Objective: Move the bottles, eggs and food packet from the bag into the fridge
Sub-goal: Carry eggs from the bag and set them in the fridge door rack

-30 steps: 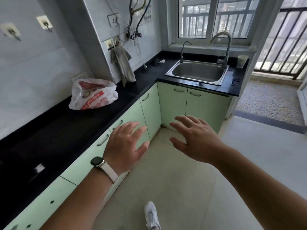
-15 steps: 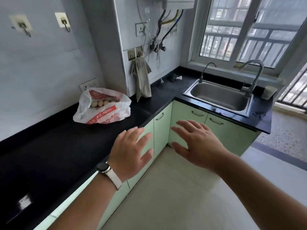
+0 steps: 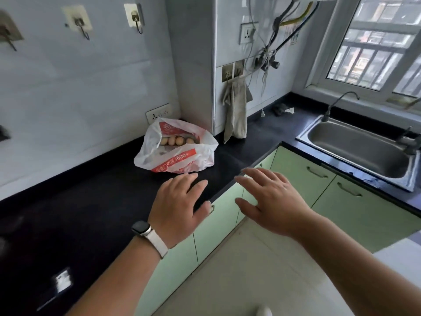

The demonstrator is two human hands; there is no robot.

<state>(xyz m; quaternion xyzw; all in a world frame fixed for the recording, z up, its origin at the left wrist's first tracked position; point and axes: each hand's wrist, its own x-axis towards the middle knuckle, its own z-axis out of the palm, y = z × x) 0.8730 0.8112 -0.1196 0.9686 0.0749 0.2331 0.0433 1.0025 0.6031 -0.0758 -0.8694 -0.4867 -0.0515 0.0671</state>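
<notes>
A white plastic bag with red print lies on the black countertop against the wall corner. Its mouth gapes, and several brown eggs show inside; bottles and a food packet are hidden. My left hand, with a white-strapped watch on the wrist, hovers palm down over the counter edge just in front of the bag, fingers spread, holding nothing. My right hand floats beside it over the cabinet fronts, also spread and empty. No fridge is in view.
A steel sink with taps sits at the right under the window. A grey cloth hangs from a wall hook right of the bag. Pale green cabinet doors run below the counter. Hooks and sockets line the wall.
The view has swung left and closer to the counter, so the bag looks larger and nearer. Both hands have advanced toward the bag, staying spread and empty.
</notes>
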